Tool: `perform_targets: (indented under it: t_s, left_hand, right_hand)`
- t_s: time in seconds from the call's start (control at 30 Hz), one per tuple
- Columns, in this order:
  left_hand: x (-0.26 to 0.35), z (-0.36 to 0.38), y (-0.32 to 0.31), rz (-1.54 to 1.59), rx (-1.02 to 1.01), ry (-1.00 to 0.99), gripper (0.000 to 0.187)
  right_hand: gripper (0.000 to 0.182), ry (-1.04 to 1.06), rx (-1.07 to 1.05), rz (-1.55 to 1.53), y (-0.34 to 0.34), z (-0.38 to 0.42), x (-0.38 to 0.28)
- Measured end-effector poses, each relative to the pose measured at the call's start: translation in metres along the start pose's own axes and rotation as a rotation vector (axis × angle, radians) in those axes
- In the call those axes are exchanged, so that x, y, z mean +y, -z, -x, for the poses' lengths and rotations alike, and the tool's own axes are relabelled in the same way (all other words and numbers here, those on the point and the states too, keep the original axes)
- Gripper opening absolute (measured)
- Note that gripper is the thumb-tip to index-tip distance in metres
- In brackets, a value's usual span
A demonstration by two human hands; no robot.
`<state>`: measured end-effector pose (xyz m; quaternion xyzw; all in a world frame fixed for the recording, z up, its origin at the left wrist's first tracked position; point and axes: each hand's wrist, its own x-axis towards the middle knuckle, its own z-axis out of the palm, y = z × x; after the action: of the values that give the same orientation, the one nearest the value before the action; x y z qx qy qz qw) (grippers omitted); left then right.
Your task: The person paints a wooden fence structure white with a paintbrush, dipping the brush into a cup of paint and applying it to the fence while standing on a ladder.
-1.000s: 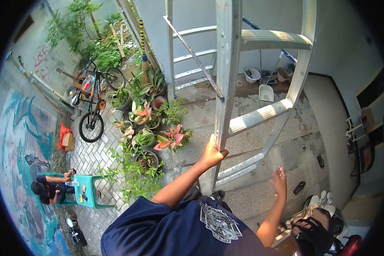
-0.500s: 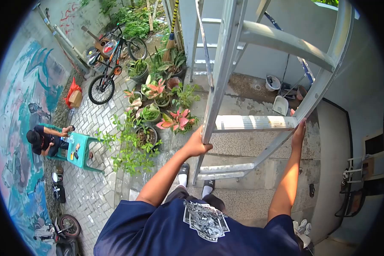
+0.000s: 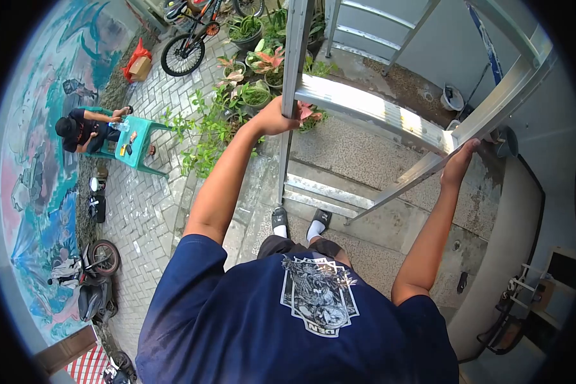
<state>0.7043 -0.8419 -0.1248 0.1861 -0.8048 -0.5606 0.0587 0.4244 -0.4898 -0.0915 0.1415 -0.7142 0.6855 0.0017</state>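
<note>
An aluminium ladder (image 3: 377, 110) stands upright before me, its wide flat rungs between two side rails. My left hand (image 3: 276, 118) is closed around the left rail, beside the sunlit rung. My right hand (image 3: 458, 163) grips the right rail (image 3: 422, 171) from its outer side; part of its fingers is hidden behind the metal. Lower down, another rung (image 3: 323, 197) shows just ahead of my sandalled feet (image 3: 301, 223). The ladder's top runs out of view.
Potted plants (image 3: 256, 93) and a bicycle (image 3: 184, 52) stand beyond the ladder's left side. A person (image 3: 83, 132) sits at a green table (image 3: 141, 144) by the painted wall. A bucket (image 3: 452, 98) lies near the grey wall. Motorbikes (image 3: 99, 288) are parked at lower left.
My view has tipped downward, so the plants, bicycle and table sit higher in the picture. Both hands remain on the rails, and the ladder appears more slanted in view.
</note>
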Motion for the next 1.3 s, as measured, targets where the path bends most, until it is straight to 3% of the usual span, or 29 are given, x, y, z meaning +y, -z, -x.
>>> perform_targets:
  t_s: [0.23, 0.43, 0.57, 0.67, 0.73, 0.8, 0.87, 1.03, 1.13, 1.2, 1.3]
  left_hand:
    - [-0.025, -0.008, 0.063, -0.032, -0.037, 0.005, 0.024]
    - [-0.034, -0.008, 0.057, 0.023, -0.012, 0.014, 0.025]
    - [-0.022, 0.009, 0.044, 0.057, -0.039, 0.003, 0.028]
    - [-0.038, 0.006, 0.039, 0.12, -0.082, 0.034, 0.03]
    - [-0.048, 0.004, 0.03, 0.163, 0.023, -0.104, 0.028]
    - [-0.039, 0.016, 0.011, 0.286, 0.221, -0.187, 0.022]
    - [-0.067, 0.008, 0.002, 0.151, 0.357, -0.202, 0.016]
    - [-0.083, 0.001, 0.007, 0.085, 0.43, -0.2, 0.003]
    - [-0.072, 0.02, 0.007, 0.132, 0.452, -0.162, 0.006]
    - [-0.063, 0.025, 0.006, 0.181, 0.45, -0.175, 0.01]
    - [-0.067, 0.025, 0.004, 0.223, 0.461, -0.173, 0.013]
  right_hand:
    - [0.088, -0.033, -0.13, -0.08, -0.038, 0.013, -0.009]
    - [0.087, 0.045, 0.018, 0.1, -0.053, 0.029, -0.021]
    - [0.09, 0.05, -0.046, 0.026, -0.041, 0.032, -0.012]
    - [0.087, 0.025, 0.03, 0.026, -0.043, 0.038, -0.014]
    - [0.089, -0.008, 0.002, -0.02, -0.04, 0.04, -0.013]
    - [0.102, -0.105, -0.057, -0.007, -0.039, 0.052, -0.01]
    - [0.099, -0.094, -0.092, 0.037, -0.037, 0.054, -0.004]
    - [0.097, -0.054, -0.021, 0.049, -0.045, 0.069, -0.003]
    - [0.098, -0.102, -0.097, 0.04, -0.039, 0.076, -0.004]
    - [0.091, -0.031, 0.031, 0.08, -0.046, 0.08, -0.002]
    - [0.085, -0.04, 0.026, 0.064, -0.044, 0.079, 0.001]
